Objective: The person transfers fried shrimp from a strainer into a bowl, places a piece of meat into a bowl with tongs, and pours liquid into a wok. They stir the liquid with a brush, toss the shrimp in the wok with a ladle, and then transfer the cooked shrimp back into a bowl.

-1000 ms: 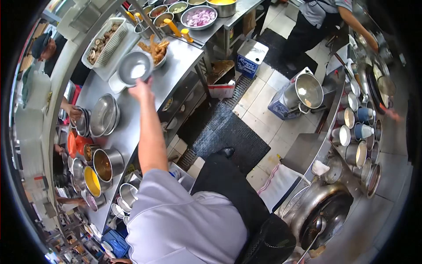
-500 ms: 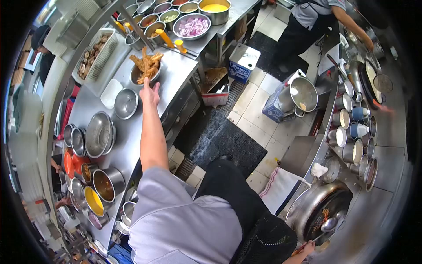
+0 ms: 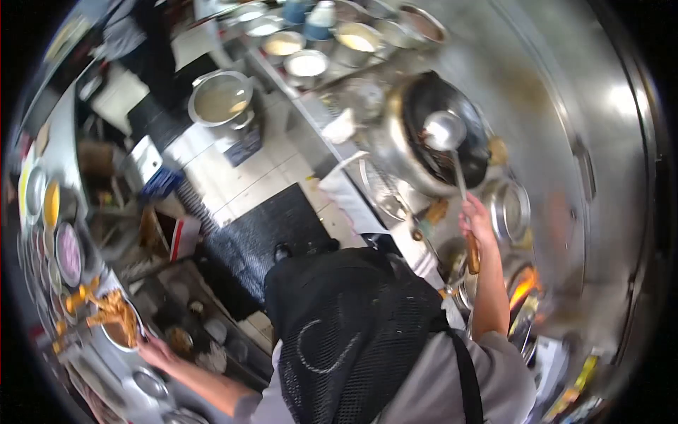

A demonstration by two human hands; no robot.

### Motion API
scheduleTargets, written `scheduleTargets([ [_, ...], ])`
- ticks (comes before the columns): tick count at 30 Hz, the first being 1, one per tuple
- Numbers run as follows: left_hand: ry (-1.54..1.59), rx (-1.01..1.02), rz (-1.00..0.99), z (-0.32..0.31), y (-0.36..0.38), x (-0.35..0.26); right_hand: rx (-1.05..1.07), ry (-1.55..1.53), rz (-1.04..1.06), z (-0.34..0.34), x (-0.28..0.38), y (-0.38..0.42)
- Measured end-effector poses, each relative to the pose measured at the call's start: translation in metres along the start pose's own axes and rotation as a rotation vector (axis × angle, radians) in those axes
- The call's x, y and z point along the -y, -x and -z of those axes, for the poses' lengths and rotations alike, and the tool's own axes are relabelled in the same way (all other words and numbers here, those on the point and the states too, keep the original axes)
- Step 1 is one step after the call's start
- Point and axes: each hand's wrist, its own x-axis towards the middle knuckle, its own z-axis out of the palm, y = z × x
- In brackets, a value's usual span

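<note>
My left hand [image 3: 157, 352] is closed at the rim of a metal bowl [image 3: 116, 339] heaped with golden fried pieces [image 3: 116, 311], at the lower left. On the right, my right hand [image 3: 478, 218] is wrapped round the wooden-ended handle of a ladle [image 3: 445, 131]. The ladle's round metal head rests inside a dark wok [image 3: 431, 92], over some reddish bits partly hidden by it. The picture is smeared by motion.
A large pot [image 3: 220, 99] stands near the blue-and-white tin [image 3: 155, 169] on the tiled floor, beside a black mat [image 3: 272, 233]. Metal containers [image 3: 307, 63] line the stove top. Flames [image 3: 524, 284] show at the right. Another person [image 3: 138, 42] stands at the upper left.
The view has swung right toward the stove. The ladle and right hand are now fully visible, and the bowl of fried pieces shows at the lower left with my left hand still at it.
</note>
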Motion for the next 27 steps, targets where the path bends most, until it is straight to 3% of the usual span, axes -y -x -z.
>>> scheduleTargets([
  [1, -0.147, 0.043, 0.076, -0.025, 0.032, -0.051, 0.047, -0.001, -0.016, 0.002, -0.001, 0.004],
  [2, 0.363, 0.057, 0.212, -0.040, 0.033, -0.046, 0.017, -0.025, -0.012, 0.000, -0.004, 0.005],
  [4, 0.670, 0.116, 0.360, -0.101, 0.085, -0.130, 0.042, 0.074, -0.043, -0.003, -0.006, 0.000],
  [5, 0.641, 0.212, 0.328, -0.133, 0.116, -0.170, 0.025, 0.047, -0.049, 0.003, -0.012, -0.017],
  [6, 0.611, 0.305, 0.289, -0.155, 0.135, -0.197, -0.030, 0.223, 0.019, 0.015, -0.027, -0.046],
  [7, 0.622, 0.431, 0.320, -0.172, 0.125, -0.172, -0.087, 0.402, 0.083, 0.020, -0.037, -0.069],
  [8, 0.642, 0.515, 0.314, -0.200, 0.144, -0.197, -0.103, 0.369, 0.078, 0.023, -0.045, -0.088],
  [10, 0.719, 0.687, 0.351, -0.258, 0.186, -0.247, -0.387, 0.706, 0.255, 0.033, -0.050, -0.125],
  [13, 0.660, 0.959, 0.369, -0.331, 0.242, -0.301, -0.542, 0.731, 0.151, 0.026, -0.031, -0.129],
  [14, 0.704, 1.072, 0.372, -0.356, 0.267, -0.322, -0.550, 0.734, 0.124, 0.025, -0.026, -0.128],
  [17, 0.670, 1.309, 0.392, -0.427, 0.331, -0.360, -0.452, 0.644, 0.358, 0.042, -0.058, -0.140],
  [18, 0.676, 1.334, 0.403, -0.449, 0.353, -0.368, -0.463, 0.615, 0.350, 0.049, -0.067, -0.131],
  [20, 0.694, 1.476, 0.391, -0.495, 0.393, -0.380, -0.310, 0.459, 0.457, 0.051, -0.075, -0.096],
  [23, 0.578, 1.549, 0.233, -0.553, 0.459, -0.407, -0.441, 0.629, 0.299, 0.040, -0.094, -0.046],
  [24, 0.537, 1.549, 0.117, -0.577, 0.477, -0.405, -0.486, 0.722, 0.209, 0.039, -0.099, -0.036],
  [26, 0.363, 1.503, -0.151, -0.610, 0.511, -0.408, -0.508, 0.782, 0.231, 0.057, -0.113, -0.030],
  [27, 0.219, 1.439, -0.389, -0.642, 0.518, -0.392, -0.482, 0.849, 0.187, 0.066, -0.108, -0.023],
])
